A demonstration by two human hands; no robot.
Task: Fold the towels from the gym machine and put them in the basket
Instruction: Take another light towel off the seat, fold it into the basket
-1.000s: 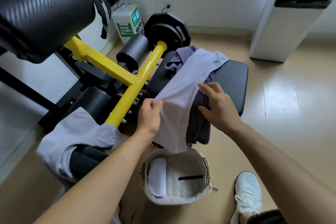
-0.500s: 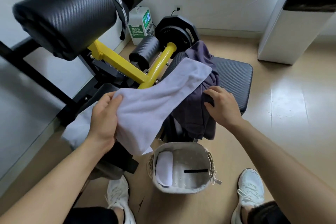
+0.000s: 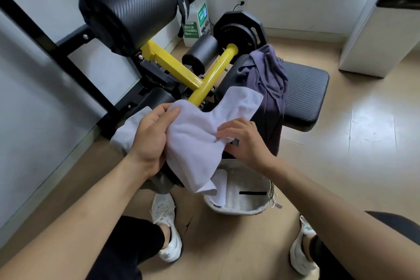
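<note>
Above the basket (image 3: 238, 211), in front of the gym machine (image 3: 213, 75), the left hand (image 3: 150, 138) grasps one end of a white towel (image 3: 200, 138), thumb over the cloth. The right hand (image 3: 246, 143) pinches the opposite side with curled fingers, slightly blurred. The towel's lower corner hangs over the basket. One folded towel (image 3: 222, 188) lies inside. A purple towel (image 3: 268, 75) drapes over the seat pad (image 3: 304, 98). Another pale towel (image 3: 127, 129) lies on the machine behind the left hand.
</note>
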